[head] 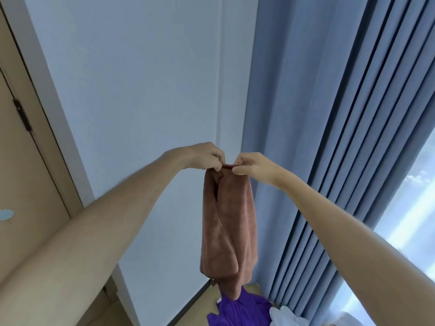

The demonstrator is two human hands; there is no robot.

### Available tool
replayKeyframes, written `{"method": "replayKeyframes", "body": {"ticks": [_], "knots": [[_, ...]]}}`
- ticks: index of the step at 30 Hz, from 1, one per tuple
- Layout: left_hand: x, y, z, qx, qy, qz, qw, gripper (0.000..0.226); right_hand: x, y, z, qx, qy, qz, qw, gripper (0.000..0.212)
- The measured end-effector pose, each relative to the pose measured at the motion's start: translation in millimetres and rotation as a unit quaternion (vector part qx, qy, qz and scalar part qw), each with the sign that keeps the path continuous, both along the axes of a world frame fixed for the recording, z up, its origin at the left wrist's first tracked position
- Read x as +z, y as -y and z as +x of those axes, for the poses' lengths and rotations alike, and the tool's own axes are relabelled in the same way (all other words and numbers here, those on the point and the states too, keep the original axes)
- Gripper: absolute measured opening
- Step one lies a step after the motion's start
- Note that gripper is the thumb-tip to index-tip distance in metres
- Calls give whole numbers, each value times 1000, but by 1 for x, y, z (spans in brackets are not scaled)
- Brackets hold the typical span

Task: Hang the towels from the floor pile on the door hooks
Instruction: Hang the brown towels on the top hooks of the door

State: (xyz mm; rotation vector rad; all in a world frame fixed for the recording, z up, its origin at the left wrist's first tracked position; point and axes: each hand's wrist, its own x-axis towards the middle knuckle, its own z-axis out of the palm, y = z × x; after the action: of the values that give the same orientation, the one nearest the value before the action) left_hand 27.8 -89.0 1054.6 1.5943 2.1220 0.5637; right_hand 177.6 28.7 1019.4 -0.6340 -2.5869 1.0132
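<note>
Hands, L [207, 156] & R [253, 167], pinch plush brown towel [227, 227], hanging folded.

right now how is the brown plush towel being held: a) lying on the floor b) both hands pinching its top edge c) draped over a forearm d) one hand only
b: the left hand and right hand both pinch the top edge of the brown plush towel, which hangs down between them.

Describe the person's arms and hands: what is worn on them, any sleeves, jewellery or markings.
Both forearms are bare as far as the picture shows, with no sleeve in sight. The left hand and the right hand wear no gloves, and no watch, bracelet or ring shows on either. There are no tattoos or other markings.
</note>
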Motion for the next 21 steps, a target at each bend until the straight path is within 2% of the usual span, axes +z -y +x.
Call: {"method": "replayKeyframes", "body": {"ticks": [2, 4, 6, 8, 11, 12, 14, 19, 21], "knots": [[4, 7, 0, 18, 48, 32, 998, 13, 3, 5, -2, 13, -25, -8, 1000, 9], [5, 14, -2, 34, 74, 50, 995, 10, 7, 7, -4, 22, -8, 65, 998, 8], [5, 19, -4, 38, 28, 29, 998, 11, 11, 10, -5, 37, 30, 160, 986, 11], [7, 22, -6, 41, -34, 39, 998, 12, 14, 13, -6, 45, 22, 202, 978, 9], [15, 28, -10, 56, -77, 123, 988, 9, 23, 14, -5, 16, -73, 194, 978, 7], [17, 31, -10, 48, -107, 110, 987, 9, 25, 15, -5, 23, -72, 191, 979, 5], [13, 36, -10, 32, -155, 52, 986, 8, 23, 17, -5, 55, -13, 206, 977, 5], [4, 48, -8, 72, -69, 102, 990, 13, 18, 22, -5, 69, -13, 172, 983, 10], [4, 55, -5, 84, 1, 125, 989, 16, 20, 26, -6, 80, -24, 152, 985, 12]]}}
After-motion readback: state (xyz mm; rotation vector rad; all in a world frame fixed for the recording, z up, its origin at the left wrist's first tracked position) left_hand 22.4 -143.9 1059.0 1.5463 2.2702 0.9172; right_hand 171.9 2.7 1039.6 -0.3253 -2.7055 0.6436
